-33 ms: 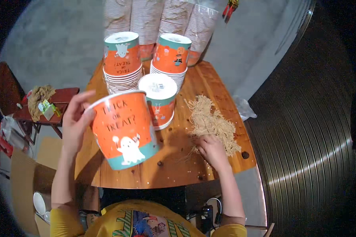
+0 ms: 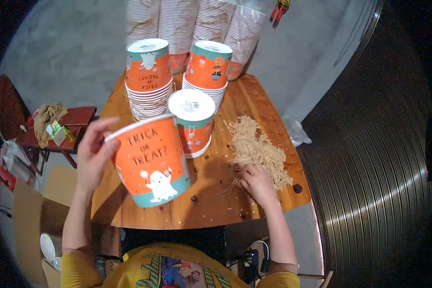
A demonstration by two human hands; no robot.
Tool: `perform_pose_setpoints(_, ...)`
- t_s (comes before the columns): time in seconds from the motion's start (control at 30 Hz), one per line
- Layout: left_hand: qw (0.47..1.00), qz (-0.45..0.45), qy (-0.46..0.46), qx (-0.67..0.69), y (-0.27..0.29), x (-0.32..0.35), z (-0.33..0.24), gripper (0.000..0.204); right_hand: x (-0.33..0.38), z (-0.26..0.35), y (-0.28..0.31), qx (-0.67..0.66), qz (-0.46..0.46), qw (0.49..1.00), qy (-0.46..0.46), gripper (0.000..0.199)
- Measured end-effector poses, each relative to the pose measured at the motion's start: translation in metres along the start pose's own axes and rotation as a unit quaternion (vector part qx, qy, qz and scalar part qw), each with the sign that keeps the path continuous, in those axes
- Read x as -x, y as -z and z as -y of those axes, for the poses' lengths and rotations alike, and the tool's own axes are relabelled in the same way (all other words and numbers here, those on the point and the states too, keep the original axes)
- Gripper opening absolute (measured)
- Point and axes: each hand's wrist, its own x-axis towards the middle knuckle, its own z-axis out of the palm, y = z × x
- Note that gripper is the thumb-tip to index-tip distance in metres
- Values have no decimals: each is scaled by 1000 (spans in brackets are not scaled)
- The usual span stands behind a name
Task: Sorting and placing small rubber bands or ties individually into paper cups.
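My left hand grips an orange paper bucket by its left rim, above the table's near half. The bucket leans slightly, with a white ghost and a teal band at its base. My right hand is closed, its fingers curled into the near edge of a heap of tan cords. A few loose strands trail beside the fingers; the fingertips are partly hidden. Just behind the held bucket, an upside-down bucket stands on the wooden table.
Two stacks of upturned buckets, the left stack and the right stack, stand farther back. Tall bagged stacks rise behind them. A ribbed dark surface curves along the right. A red bench holds cloth at the left.
The held bucket has tilted a little and shifted slightly right along with my left hand. My right hand stays at the cords.
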Motion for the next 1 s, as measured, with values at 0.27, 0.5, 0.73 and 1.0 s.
perform_pose_setpoints(0.27,890,161,-272,-329,-17,33,3,35,0,2,-14,33,16,999,5,12)
perform_pose_setpoints(0.5,815,193,-358,-413,-22,48,32,44,3,5,-14,3,33,999,-1,10)
perform_pose_setpoints(0.73,826,181,-354,-399,-24,58,39,45,-5,11,-12,-129,-4,991,-34,7)
perform_pose_setpoints(1.0,851,160,-440,-238,-67,81,29,29,-18,9,-13,-250,-50,965,-56,7)
